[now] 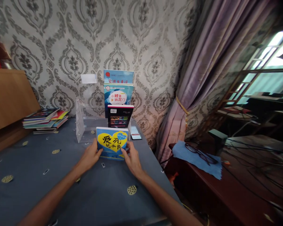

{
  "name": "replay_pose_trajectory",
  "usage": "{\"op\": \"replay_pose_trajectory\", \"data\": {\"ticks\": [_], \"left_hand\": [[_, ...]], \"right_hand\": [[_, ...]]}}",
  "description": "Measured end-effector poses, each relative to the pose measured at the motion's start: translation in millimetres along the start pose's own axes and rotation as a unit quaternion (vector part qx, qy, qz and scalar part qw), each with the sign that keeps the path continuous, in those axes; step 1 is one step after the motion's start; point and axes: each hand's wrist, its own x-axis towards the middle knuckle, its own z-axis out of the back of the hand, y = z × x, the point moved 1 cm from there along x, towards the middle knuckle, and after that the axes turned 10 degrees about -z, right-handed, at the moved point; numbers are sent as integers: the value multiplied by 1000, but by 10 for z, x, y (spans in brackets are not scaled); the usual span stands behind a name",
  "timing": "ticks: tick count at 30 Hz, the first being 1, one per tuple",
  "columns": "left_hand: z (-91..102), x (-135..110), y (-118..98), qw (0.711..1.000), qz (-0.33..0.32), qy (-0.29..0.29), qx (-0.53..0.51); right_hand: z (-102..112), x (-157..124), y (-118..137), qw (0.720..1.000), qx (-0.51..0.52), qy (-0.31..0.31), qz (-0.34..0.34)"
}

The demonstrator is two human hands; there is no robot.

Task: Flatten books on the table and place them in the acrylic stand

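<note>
one dark blue-grey cloth [33,175] spreads beneath the grip, printed with scattered yellow seed-pod shapes and small pale marks. beyond the grip rises a wall [153,66] papered in grey scrollwork. to the left of the grip, well apart, a pile of books [47,121] lies near a wooden cabinet [9,97]. to the right of it, a tied purple curtain [191,62] hangs, and farther right light comes through a window [269,72]. lower on that side, a dark red desk [217,201] bears glasses [200,153] on a small blue rag [176,150], with loose cables [252,169] past them. just beyond the grip is a clear plastic rack [79,125], where a black book [119,121], a teal book [119,92] and a pale blue book [119,75] rise one behind another.

the heart book [112,138], blue with a big yellow heart and bold black characters, has a small blue badge at its upper right. it is between the hands, nearly upright, in front of the black book. the left hand [91,153] grasps its left edge, thumb over the cover; the right hand [132,160] grasps the right edge likewise. what its bottom edge rests on, i cannot tell.
</note>
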Motion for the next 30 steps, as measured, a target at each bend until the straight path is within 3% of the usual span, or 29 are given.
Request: {"op": "replay_pose_trajectory", "data": {"ticks": [6, 10, 15, 20, 25, 30], "left_hand": [[-104, 365, -14, 999, 0, 17, 42], [-72, 675, -68, 998, -5, 16, 65], [135, 1126, -227, 997, -24, -34, 73], [383, 1473, -433, 986, -48, -126, 100], [456, 1582, -490, 969, -92, -206, 97], [401, 1542, -452, 975, -82, -184, 92]], "right_hand": [[20, 303, -190, 1000, 6, -18, -3], [102, 610, -222, 999, -30, -36, 14], [270, 1199, -30, 994, -62, -55, 73], [434, 1695, 312, 981, -59, -78, 170], [497, 1787, 457, 969, -56, -110, 214], [496, 1709, 419, 972, -57, -85, 211]]}}
